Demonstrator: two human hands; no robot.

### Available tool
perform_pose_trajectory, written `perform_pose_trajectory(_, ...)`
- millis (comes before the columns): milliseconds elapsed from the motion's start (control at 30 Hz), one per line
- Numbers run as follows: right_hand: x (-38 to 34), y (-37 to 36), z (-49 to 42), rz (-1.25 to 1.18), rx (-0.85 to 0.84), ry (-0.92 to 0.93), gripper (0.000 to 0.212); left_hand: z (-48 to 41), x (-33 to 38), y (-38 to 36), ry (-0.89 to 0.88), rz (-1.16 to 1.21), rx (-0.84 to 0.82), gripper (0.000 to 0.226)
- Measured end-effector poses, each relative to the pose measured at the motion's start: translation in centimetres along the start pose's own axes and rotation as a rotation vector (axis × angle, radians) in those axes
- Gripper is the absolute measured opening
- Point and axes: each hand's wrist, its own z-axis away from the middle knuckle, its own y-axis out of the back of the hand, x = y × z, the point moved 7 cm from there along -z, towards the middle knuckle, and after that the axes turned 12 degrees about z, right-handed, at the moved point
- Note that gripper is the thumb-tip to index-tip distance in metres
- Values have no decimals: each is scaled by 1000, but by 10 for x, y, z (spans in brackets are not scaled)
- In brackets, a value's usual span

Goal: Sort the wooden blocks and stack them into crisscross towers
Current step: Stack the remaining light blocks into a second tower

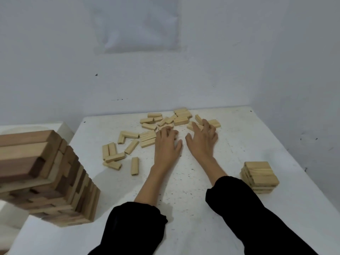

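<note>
Several pale wooden blocks (165,122) lie scattered across the far middle of the white table (239,144). My left hand (167,142) lies palm down among them, its fingertips touching blocks beside a small bunch (148,138). My right hand (202,138) reaches palm down to blocks (214,123) at the far right of the scatter, fingers bent over them. Whether either hand holds a block is hidden. A tall crisscross tower of darker and pale blocks (49,181) rises at the near left. A short crisscross stack of pale blocks (259,176) stands at the right.
A white wall stands right behind the table's far edge. A lower white surface (36,126) adjoins the table on the left, behind the tall tower. Black sleeves cover both forearms. A single block (134,165) lies apart, nearer to me.
</note>
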Motion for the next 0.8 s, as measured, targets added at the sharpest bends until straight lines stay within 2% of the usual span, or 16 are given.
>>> perform_pose_trajectory(233, 2, 7, 1, -103, 129, 6, 20, -1, -1, 0, -8, 2, 26, 31)
perform_pose_trajectory(433, 1, 6, 2, -199, 94, 50, 19, 0, -5, 5, 47, 45, 64, 28)
perform_pose_trajectory(600, 3, 14, 11, -229, 112, 17, 20, 0, -7, 8, 80, 71, 85, 21)
perform_pose_trajectory(800, 15, 30, 48, -228, 147, 19, 20, 5, -2, 10, 26, 120, 44, 13)
